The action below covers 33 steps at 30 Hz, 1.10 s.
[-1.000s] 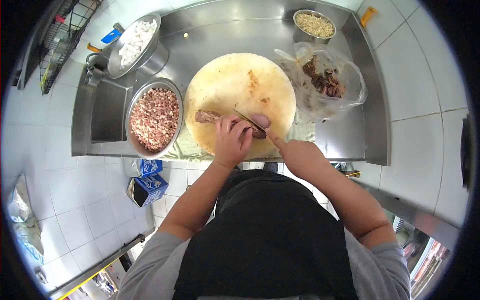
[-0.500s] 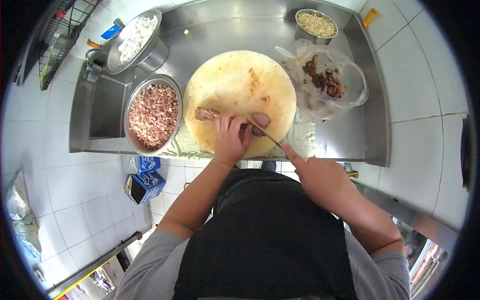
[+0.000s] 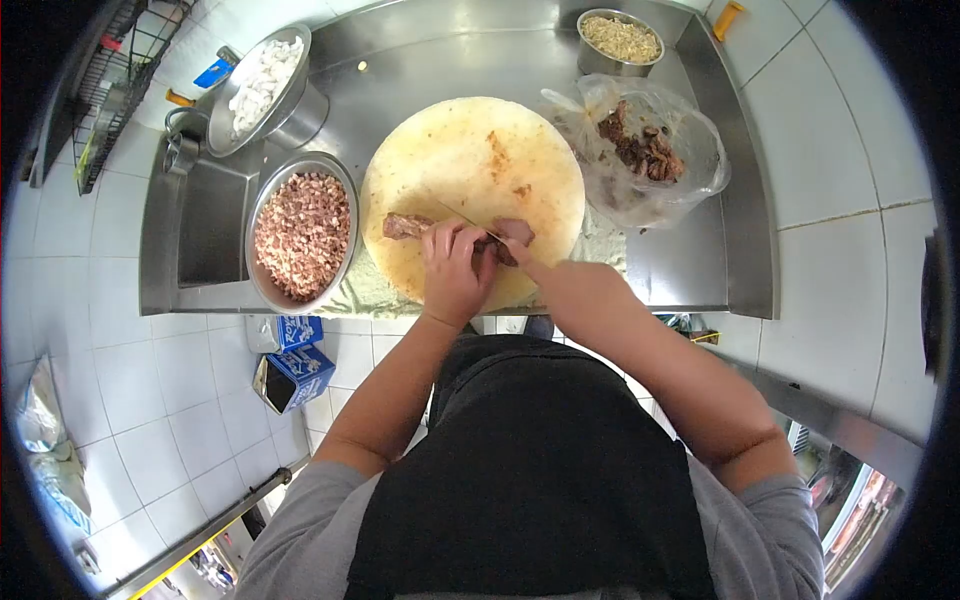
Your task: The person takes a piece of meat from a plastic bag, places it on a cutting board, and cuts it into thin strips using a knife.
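Note:
A strip of cooked meat (image 3: 405, 226) lies across the near part of a round, stained cutting board (image 3: 470, 160). My left hand (image 3: 455, 270) presses down on the middle of the meat, fingers curled over it. My right hand (image 3: 570, 290) grips a knife (image 3: 478, 228) whose thin blade runs into the meat just past my left fingertips. A cut end piece of meat (image 3: 517, 231) shows to the right of the blade.
A steel bowl of diced meat (image 3: 302, 232) sits left of the board, beside a sink basin (image 3: 205, 225). A bowl of white pieces (image 3: 258, 85) stands far left, a pot of shredded food (image 3: 620, 40) far right. A plastic bag of dark meat (image 3: 640, 150) lies right of the board.
My right hand drew the knife back toward me half a second ago, then pushed it forward again into the meat. My left hand stayed on the meat.

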{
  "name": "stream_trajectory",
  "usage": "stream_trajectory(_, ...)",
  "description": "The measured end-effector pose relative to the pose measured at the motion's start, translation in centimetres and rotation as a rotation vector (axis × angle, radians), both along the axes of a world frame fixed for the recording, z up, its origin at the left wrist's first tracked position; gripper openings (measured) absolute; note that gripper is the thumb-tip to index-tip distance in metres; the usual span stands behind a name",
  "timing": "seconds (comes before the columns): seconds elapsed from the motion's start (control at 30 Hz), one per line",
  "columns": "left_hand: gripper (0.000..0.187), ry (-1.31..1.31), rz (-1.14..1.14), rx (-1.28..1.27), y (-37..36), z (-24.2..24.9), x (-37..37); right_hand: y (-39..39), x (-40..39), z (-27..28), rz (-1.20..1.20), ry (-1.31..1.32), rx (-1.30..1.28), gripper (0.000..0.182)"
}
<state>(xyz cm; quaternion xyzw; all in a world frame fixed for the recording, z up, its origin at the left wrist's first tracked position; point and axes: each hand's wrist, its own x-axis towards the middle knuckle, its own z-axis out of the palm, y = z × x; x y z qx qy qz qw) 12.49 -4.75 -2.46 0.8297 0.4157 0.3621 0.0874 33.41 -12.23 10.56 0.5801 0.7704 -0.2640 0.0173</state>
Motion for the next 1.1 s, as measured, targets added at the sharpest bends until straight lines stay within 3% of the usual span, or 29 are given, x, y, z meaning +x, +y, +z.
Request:
stream_trajectory(0.17, 0.029, 0.004, 0.037, -0.062, -0.1, 0.6, 0.0, -3.2, 2.3, 3.8, -0.002, -0.121, -0.197, 0.071)
stream_trajectory(0.37, 0.026, -0.014, 0.021, -0.048, 0.4, 0.5, -0.1, -1.1, 0.5, -0.1, -0.016, -0.042, -0.071, 0.072)
stream_trajectory(0.47, 0.025, -0.023, 0.03, -0.03, 0.5, 0.4, 0.3, -1.4, 0.6, 0.2, -0.038, -0.063, -0.076, 0.07)
stream_trajectory(0.53, 0.026, -0.021, 0.039, -0.02, 0.7, 0.6, 0.2, -2.1, 1.7, 1.0, 0.005, -0.044, -0.098, 0.081)
stream_trajectory(0.77, 0.028, -0.008, -0.03, -0.121, 1.7, 1.4, -0.3, -0.5, 1.2, 0.3, 0.004, -0.074, -0.054, 0.074)
stream_trajectory(0.93, 0.031, -0.056, -0.044, -0.12, 3.1, 0.4, -0.4, 0.3, 3.2, 3.6, -0.009, -0.123, -0.224, 0.065)
stream_trajectory(1.1, 0.032, -0.078, -0.033, -0.108, 3.1, 0.2, -0.2, 0.9, 2.5, 2.3, 0.024, -0.156, -0.189, 0.072)
